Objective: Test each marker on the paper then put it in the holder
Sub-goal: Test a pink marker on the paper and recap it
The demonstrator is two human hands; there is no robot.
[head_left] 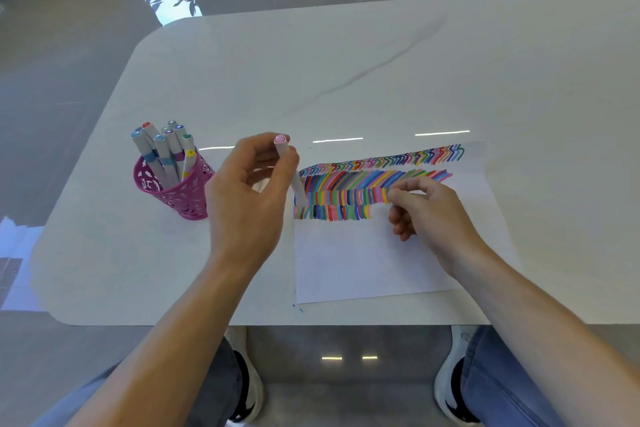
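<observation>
1. A person's left hand (pixel 249 191) pinches a pink-capped marker (pixel 298 189) between thumb and fingertips. The barrel stands nearly upright, cap end up. Its lower end is over the left end of the colour strokes (pixel 346 191) on the paper (pixel 363 260).

2. The right hand (pixel 426 211) rests on the paper at about 3 o'clock from the marker. Its fingers are curled, with thumb and forefinger drawn together. Whether they hold a cap or anything else cannot be told.

3. The pink mesh holder (pixel 183 198) stands on the white table (pixel 346 80) at 9 o'clock from the left hand, just beside it. It already holds a cluster of grey markers (pixel 162 156), leaning with their coloured caps up.

4. This looks like the testing step for this marker. Whether the tip touches the sheet cannot be made out.

5. Four rows of strokes fill the top of the sheet, and the lowest row stops short at about its middle.

6. The next move likely calls for a short stroke, then capping if the marker is uncapped. A short carry toward 9 o'clock would follow, lowering it into a gap among the leaning markers without tipping the light holder.

7. No brand or writing can be read. A dark mark on the yellow cap in the holder is too small to make out.
</observation>
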